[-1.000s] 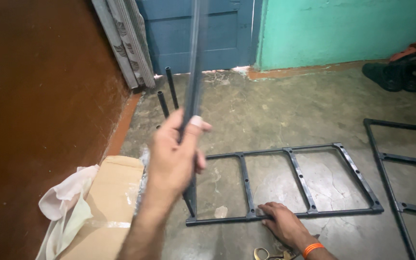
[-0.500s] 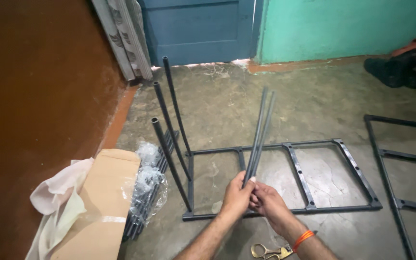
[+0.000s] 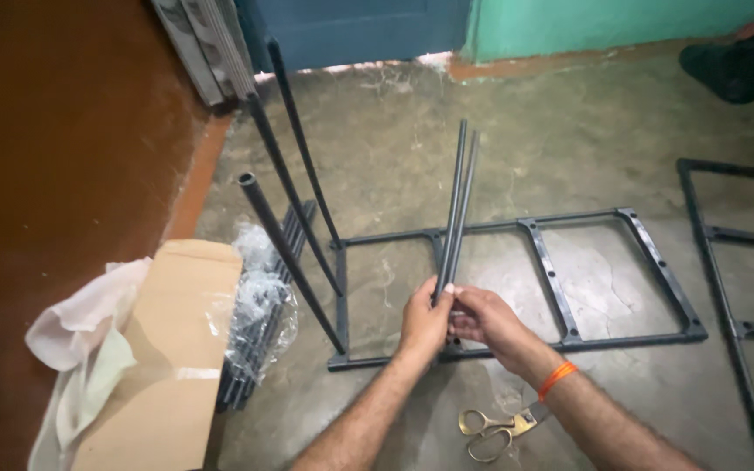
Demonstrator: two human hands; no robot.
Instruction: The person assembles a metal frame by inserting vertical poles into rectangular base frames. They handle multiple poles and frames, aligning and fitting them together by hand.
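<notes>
Nearby — brown cardboard box (image 3: 163, 366), left of both hands (image 3: 455, 318) gripping dark rods (image 3: 454, 218).

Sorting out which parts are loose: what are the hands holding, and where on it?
Both the left hand and right hand grip two thin dark metal rods at their lower ends, rods pointing up.
</notes>
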